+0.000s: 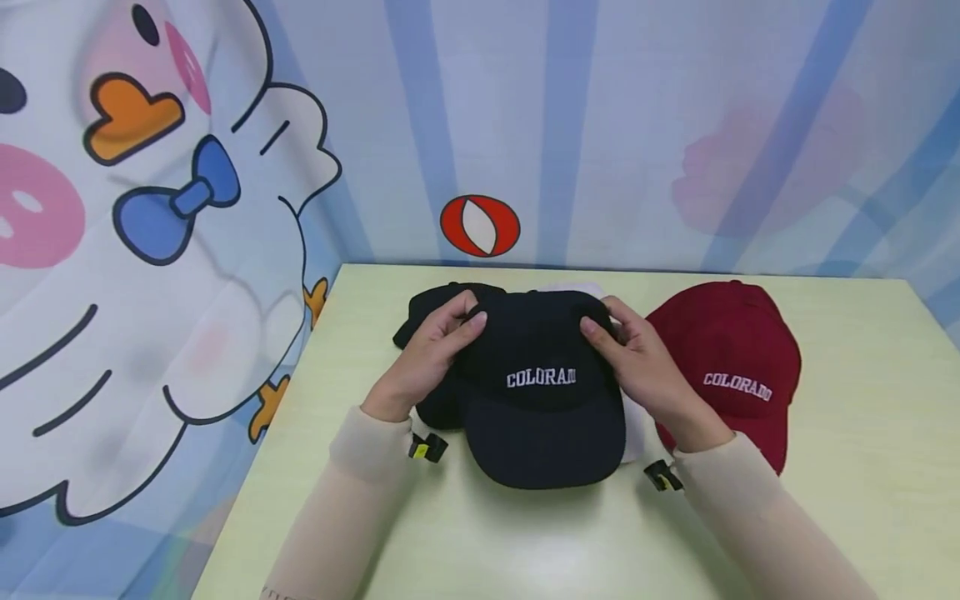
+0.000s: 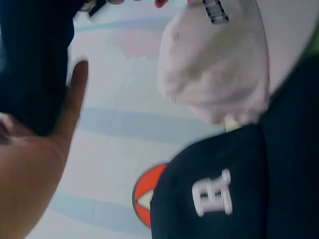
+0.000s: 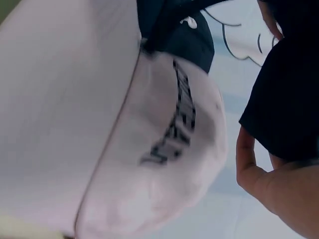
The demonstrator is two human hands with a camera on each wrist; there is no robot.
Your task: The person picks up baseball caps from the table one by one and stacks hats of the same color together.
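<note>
A black cap (image 1: 536, 379) lettered COLORADO sits mid-table, brim toward me. My left hand (image 1: 468, 312) grips the left side of its crown and my right hand (image 1: 600, 321) grips the right side, thumbs on the front. In the left wrist view my palm (image 2: 30, 164) lies against the dark cloth of the held cap (image 2: 35, 59). The right wrist view has my thumb (image 3: 249, 159) under that cloth (image 3: 289, 99). A white cap (image 3: 124, 124) with dark lettering lies under the held one; its edge (image 1: 633, 433) peeks out on the right.
A red COLORADO cap (image 1: 738, 358) lies to the right of my right hand. A second black cap (image 1: 431, 312) lies beneath my left hand, its white letter (image 2: 214, 199) visible. The pale green table (image 1: 525, 542) meets a cartoon-printed wall (image 1: 187, 250) at left and back.
</note>
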